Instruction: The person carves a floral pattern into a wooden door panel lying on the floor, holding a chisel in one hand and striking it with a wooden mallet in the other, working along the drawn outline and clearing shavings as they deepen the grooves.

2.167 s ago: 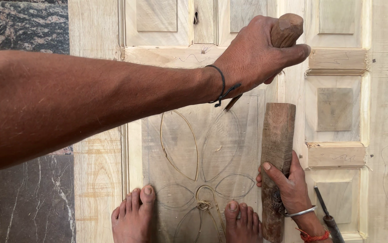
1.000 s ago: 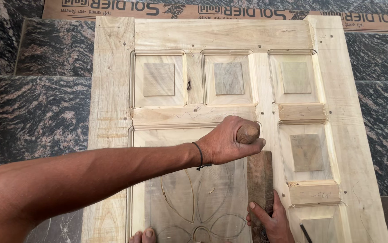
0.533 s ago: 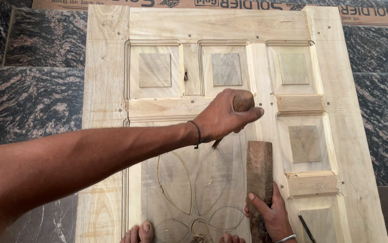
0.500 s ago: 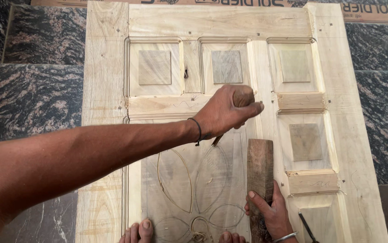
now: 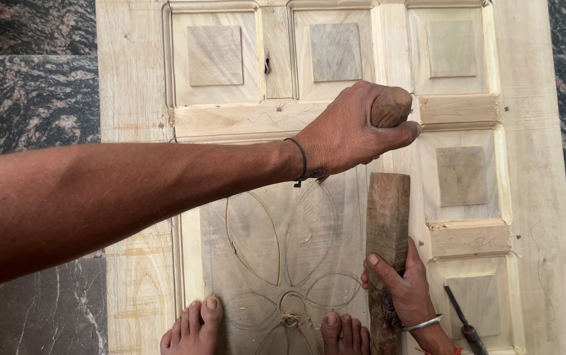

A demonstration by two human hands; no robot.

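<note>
A: Surface and room?

B: Pale wooden door (image 5: 132,98) lying flat on a dark marbled stone floor (image 5: 26,92). Upper part: square raised panels. Lower panel (image 5: 276,230): carved petal outlines around a small central ring. Two bare feet (image 5: 194,329) stand on its lower edge.

A: Left hand?

B: Left hand (image 5: 355,128), arm reaching in from the left. Fingers closed in a fist around a chisel handle (image 5: 391,106); only the rounded wooden butt shows, pointing up and to the right. The blade is hidden under the hand.

A: Right hand?

B: Right hand (image 5: 404,286), bangle on the wrist, fingers wrapped around the lower part of a mallet (image 5: 388,223), a dark wooden block. Long axis runs up the door, top end toward the left fist, just below it.

A: Other items?

B: Second chisel (image 5: 463,319) lying on the door, right of the right wrist, blade pointing up-left.
</note>
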